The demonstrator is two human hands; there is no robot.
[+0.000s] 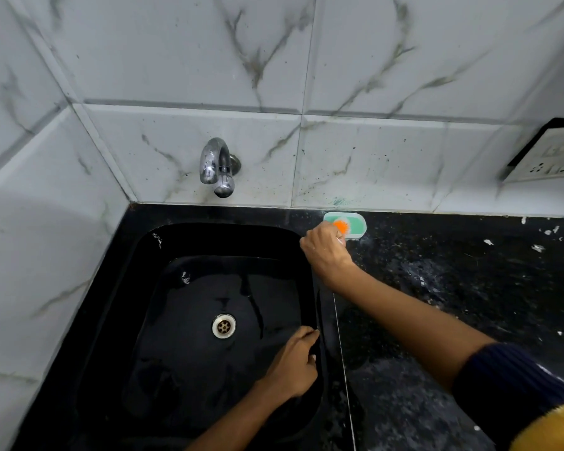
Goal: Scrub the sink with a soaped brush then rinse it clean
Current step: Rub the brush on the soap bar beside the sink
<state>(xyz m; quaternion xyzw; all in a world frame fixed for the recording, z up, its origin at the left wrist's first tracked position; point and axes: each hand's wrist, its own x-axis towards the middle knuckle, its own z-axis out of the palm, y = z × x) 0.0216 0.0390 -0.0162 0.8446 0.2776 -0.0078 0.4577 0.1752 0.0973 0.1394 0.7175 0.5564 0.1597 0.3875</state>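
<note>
The right hand (326,252) holds the orange brush (341,226) on the green soap (355,224) at the counter's back edge, beside the sink (228,236). Rub bristles well. The left hand (295,366) curls loosely on the sink's right rim.

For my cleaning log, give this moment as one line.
phase: soaping | right hand: brush on soap | left hand: sink rim | tap: off
</note>
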